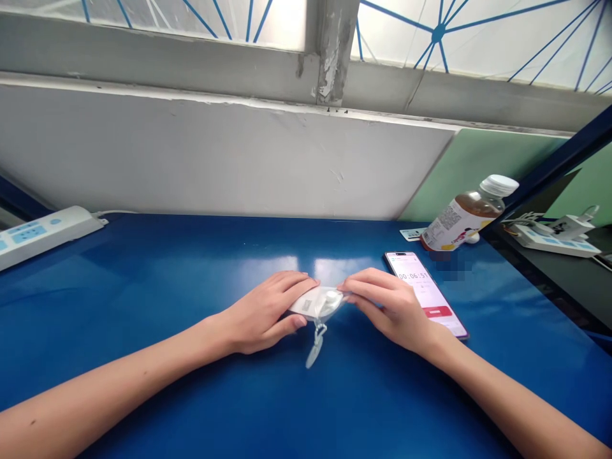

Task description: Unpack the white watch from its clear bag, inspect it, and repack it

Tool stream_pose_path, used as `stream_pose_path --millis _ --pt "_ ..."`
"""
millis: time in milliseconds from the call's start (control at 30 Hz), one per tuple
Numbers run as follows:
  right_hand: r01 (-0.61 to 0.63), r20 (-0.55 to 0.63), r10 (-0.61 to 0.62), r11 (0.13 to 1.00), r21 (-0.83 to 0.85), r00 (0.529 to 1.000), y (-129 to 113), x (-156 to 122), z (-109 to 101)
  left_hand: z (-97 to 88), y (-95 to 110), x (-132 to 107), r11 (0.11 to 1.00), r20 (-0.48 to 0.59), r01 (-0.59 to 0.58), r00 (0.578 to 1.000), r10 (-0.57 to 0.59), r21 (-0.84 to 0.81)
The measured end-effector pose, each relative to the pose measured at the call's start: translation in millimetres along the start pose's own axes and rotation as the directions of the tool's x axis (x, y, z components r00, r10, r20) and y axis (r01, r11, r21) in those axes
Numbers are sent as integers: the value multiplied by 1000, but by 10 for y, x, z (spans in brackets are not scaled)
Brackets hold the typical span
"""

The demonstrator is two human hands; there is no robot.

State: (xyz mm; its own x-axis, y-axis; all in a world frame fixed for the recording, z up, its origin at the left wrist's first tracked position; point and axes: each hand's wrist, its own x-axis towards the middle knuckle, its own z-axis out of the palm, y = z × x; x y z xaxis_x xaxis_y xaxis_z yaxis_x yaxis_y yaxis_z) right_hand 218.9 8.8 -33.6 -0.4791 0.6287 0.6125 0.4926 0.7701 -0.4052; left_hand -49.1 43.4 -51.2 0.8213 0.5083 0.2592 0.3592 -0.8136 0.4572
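Observation:
On the blue table point(191, 268) both my hands meet at a small white case in a clear soft cover point(318, 302). My left hand point(265, 312) curls around its left end, fingers on top and thumb beneath. My right hand point(389, 305) pinches its right end with the fingertips. A short pale strap with a clip point(315, 344) hangs from the case toward me and lies on the table.
A phone point(428, 294) showing a timer lies just right of my right hand. Behind it a brown drink bottle point(466, 217) lies tilted beside a small card point(412, 234). A white power strip point(41, 233) sits far left, another power strip point(557, 239) far right. A white wall panel point(215, 153) backs the table.

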Motion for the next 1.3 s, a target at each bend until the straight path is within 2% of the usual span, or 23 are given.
stream_pose_path --millis 133,200,267,367,433,533,667,900,1000,1100,1200,1300 --pt "-133 -178 141 990 57 974 -25 35 -66 3 2 -10 1000 9 21 1000 -21 3" --pt "-201 -214 215 976 86 953 -24 48 -76 8 11 -13 998 12 60 998 -61 27" --pt "-276 -186 299 951 141 936 -9 52 -67 17 16 -17 994 4 102 995 -103 49" --pt "-390 -52 411 892 229 910 32 34 -20 33 12 -26 991 -30 127 992 -126 42" --pt "-446 36 453 856 259 891 53 9 26 39 8 -31 991 -45 129 991 -128 21" --pt "-488 106 478 834 258 872 50 -27 94 38 14 -27 991 -12 125 992 -124 45" --pt "-522 116 509 825 217 853 13 -41 155 26 31 -15 990 41 98 994 -103 101" --pt "-594 95 589 774 219 803 42 -30 189 23 33 -18 989 61 97 993 -104 109" --pt "-581 114 570 797 165 814 40 -38 179 21 40 -10 987 68 110 991 -119 121" --pt "-496 150 488 868 19 860 1 -50 136 14 48 5 986 86 107 989 -119 131" --pt "-294 289 332 941 -169 898 -48 -52 48 13 49 15 985 92 95 990 -108 142" --pt "-93 467 186 972 -214 865 -59 -44 -44 20 45 15 986 84 95 991 -107 137"
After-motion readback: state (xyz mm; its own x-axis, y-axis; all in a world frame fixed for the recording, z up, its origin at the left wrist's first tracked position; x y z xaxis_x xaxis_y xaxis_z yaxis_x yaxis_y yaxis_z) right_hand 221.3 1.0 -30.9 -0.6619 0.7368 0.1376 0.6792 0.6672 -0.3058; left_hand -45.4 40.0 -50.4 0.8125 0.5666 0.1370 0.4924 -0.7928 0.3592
